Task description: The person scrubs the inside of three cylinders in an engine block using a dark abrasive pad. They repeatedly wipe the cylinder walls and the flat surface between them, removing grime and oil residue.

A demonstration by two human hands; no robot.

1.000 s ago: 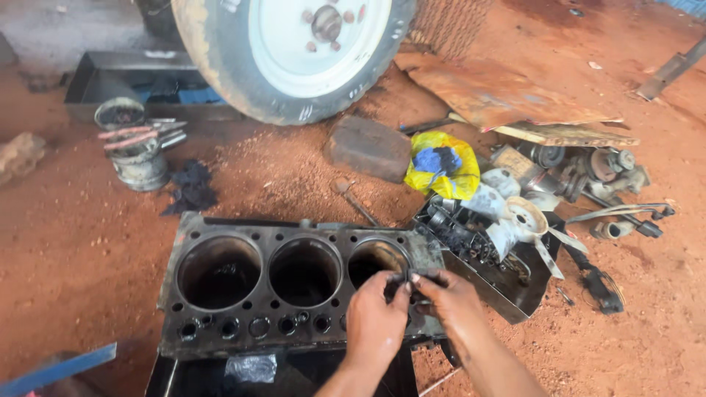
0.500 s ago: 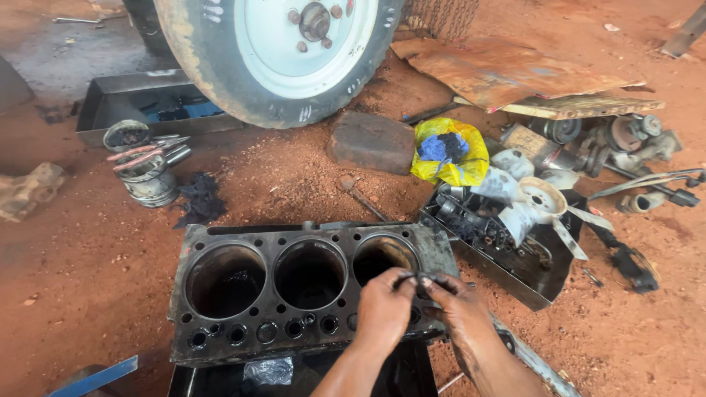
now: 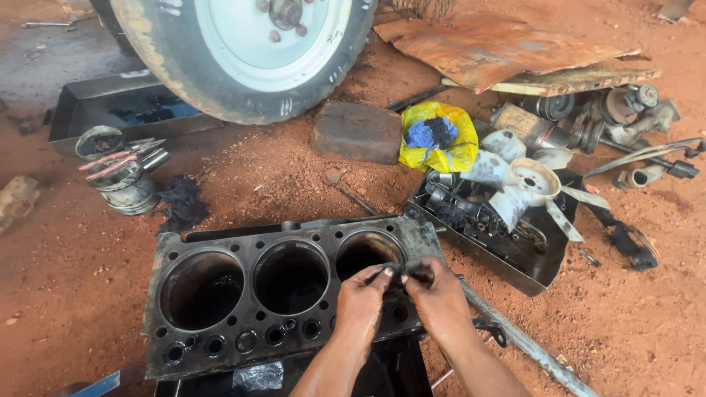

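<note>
Grimy matt metal engine block (image 3: 243, 294)

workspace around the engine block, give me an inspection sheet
surface: red dirt ground
job's things: engine block with three open bores; small dark part pinched over the right bore
clutter: tray of parts with white fan, yellow bag, brick, tin of tools
hands: left hand and right hand both on the small part
cables: nothing seen
surroundings: wheel, rusty sheets

Outdoor dirt-floor vehicle repair yard: an engine block (image 3: 287, 290) on red earth, a large tyre (image 3: 243, 55), a tray of greasy parts (image 3: 493, 235)
</note>
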